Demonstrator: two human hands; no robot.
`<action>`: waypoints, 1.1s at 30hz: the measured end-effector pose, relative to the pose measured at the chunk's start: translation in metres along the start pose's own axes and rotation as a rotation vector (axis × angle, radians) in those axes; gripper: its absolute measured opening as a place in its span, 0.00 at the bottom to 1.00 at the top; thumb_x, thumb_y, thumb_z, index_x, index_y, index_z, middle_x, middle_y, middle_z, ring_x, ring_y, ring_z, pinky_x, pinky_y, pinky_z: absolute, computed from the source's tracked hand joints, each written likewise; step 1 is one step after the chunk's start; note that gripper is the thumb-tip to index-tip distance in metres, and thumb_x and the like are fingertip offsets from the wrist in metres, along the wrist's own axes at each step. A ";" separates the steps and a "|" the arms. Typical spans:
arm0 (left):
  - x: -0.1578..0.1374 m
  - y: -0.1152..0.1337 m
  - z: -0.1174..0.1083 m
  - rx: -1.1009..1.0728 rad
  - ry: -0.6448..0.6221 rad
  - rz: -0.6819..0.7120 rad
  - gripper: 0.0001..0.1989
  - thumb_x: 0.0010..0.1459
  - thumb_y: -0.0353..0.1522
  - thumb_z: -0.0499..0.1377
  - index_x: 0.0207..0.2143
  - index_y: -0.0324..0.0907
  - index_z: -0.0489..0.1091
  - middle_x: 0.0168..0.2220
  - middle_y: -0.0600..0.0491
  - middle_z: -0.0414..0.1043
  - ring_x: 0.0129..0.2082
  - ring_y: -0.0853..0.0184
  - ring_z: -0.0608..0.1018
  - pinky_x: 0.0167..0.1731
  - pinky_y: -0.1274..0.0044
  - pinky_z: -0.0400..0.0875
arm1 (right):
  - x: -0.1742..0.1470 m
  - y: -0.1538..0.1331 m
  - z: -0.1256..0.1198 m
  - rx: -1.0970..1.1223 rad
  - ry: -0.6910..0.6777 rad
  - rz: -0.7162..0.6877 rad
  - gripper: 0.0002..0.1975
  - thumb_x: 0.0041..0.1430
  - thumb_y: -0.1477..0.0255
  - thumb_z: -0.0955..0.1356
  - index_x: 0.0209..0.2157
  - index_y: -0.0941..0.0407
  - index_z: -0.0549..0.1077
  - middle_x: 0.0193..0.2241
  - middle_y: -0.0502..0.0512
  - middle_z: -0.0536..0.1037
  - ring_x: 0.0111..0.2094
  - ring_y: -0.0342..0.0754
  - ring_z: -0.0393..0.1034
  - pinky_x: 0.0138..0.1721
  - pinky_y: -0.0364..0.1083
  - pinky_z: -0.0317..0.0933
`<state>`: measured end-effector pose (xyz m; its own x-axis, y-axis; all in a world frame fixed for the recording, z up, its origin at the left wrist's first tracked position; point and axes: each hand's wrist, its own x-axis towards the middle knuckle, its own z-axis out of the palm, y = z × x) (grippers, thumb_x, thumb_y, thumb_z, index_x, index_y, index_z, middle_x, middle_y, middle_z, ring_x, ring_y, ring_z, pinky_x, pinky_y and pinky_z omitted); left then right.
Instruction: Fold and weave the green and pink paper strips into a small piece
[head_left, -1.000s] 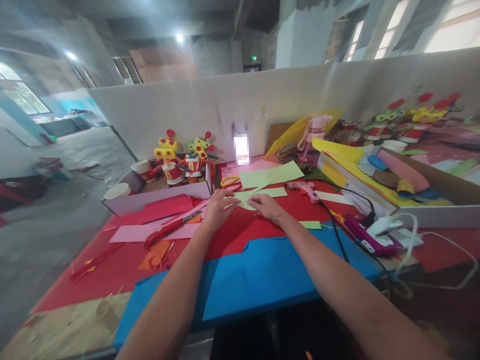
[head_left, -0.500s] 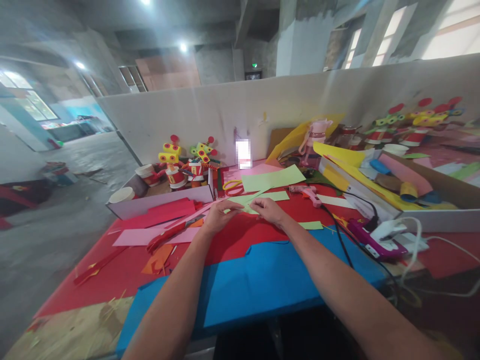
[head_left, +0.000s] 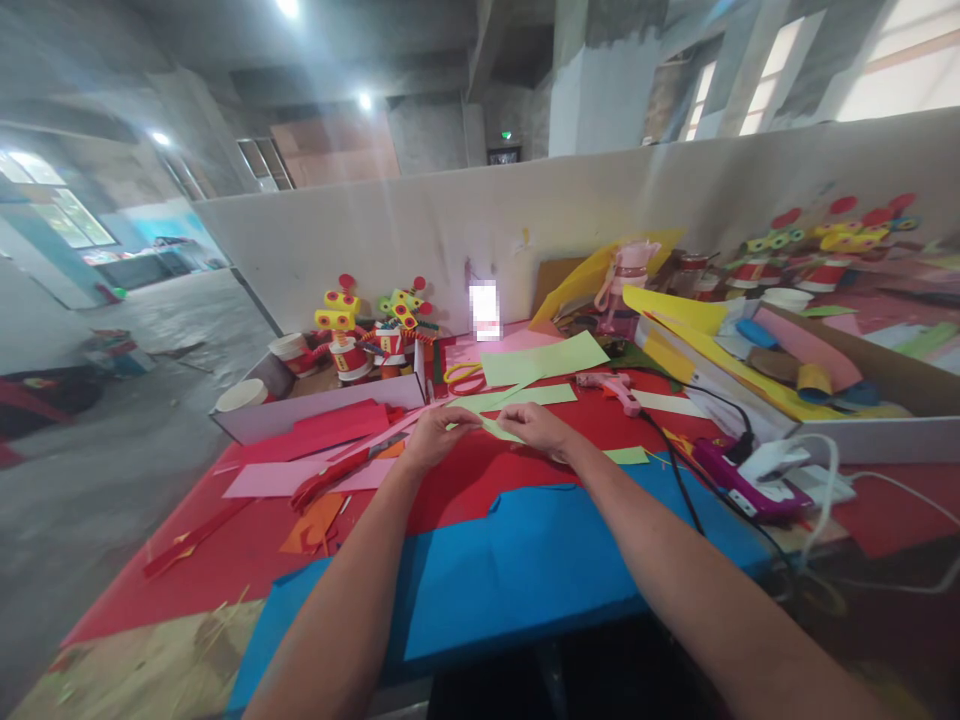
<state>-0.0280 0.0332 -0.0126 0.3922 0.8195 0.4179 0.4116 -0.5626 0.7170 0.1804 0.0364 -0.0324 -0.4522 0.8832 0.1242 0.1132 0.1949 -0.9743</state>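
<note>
Between my two hands is a narrow strip of light green paper [head_left: 498, 430], low over the red sheet covering the table. My left hand [head_left: 442, 432] pinches its left end between thumb and fingers. The fingers of my right hand [head_left: 534, 428] are closed on its right part and hide some of it. Just beyond my hands lie a larger light green sheet [head_left: 551, 358] and another green strip [head_left: 555, 395]. Red-handled scissors [head_left: 334, 474] rest on pink paper [head_left: 274, 478] to the left of my left hand.
A pink glue gun [head_left: 616, 390] and purple power strip [head_left: 739, 482] with cables lie to the right. Paper-cup robot figures [head_left: 346, 345] stand in a low box at the left. An open box [head_left: 885, 440] holds coloured paper. Blue sheet [head_left: 517, 575] covers the front edge.
The green strip between my fingers has tilted, its right part now lower and nearer to me. My hands stay in nearly the same place.
</note>
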 end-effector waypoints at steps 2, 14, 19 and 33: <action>0.000 0.000 0.003 -0.011 -0.012 -0.013 0.09 0.53 0.37 0.62 0.28 0.41 0.79 0.29 0.50 0.80 0.32 0.64 0.79 0.37 0.74 0.73 | 0.003 0.001 0.003 -0.069 -0.016 -0.064 0.14 0.55 0.60 0.66 0.24 0.55 0.68 0.20 0.46 0.66 0.23 0.42 0.62 0.26 0.41 0.60; 0.004 -0.008 0.007 -0.052 0.007 -0.038 0.08 0.52 0.35 0.61 0.28 0.39 0.75 0.27 0.51 0.75 0.29 0.67 0.74 0.34 0.75 0.68 | 0.008 0.011 0.013 -0.123 0.071 -0.140 0.08 0.58 0.66 0.65 0.31 0.56 0.72 0.23 0.49 0.74 0.25 0.44 0.69 0.27 0.41 0.61; 0.004 -0.012 0.009 -0.057 0.063 -0.052 0.09 0.52 0.36 0.62 0.27 0.39 0.72 0.26 0.53 0.72 0.28 0.68 0.71 0.32 0.76 0.66 | 0.010 0.011 0.017 -0.132 0.167 -0.225 0.06 0.57 0.67 0.66 0.33 0.54 0.67 0.26 0.48 0.73 0.27 0.43 0.69 0.30 0.42 0.63; 0.005 -0.005 0.012 -0.094 0.102 -0.075 0.09 0.52 0.37 0.63 0.28 0.40 0.69 0.24 0.56 0.68 0.26 0.71 0.69 0.28 0.78 0.64 | 0.007 0.001 0.015 -0.395 0.280 -0.311 0.05 0.55 0.71 0.68 0.26 0.55 0.69 0.26 0.50 0.74 0.29 0.45 0.67 0.34 0.43 0.60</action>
<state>-0.0181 0.0389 -0.0214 0.2755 0.8682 0.4128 0.3555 -0.4910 0.7953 0.1642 0.0367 -0.0350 -0.2712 0.8277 0.4913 0.3583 0.5606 -0.7466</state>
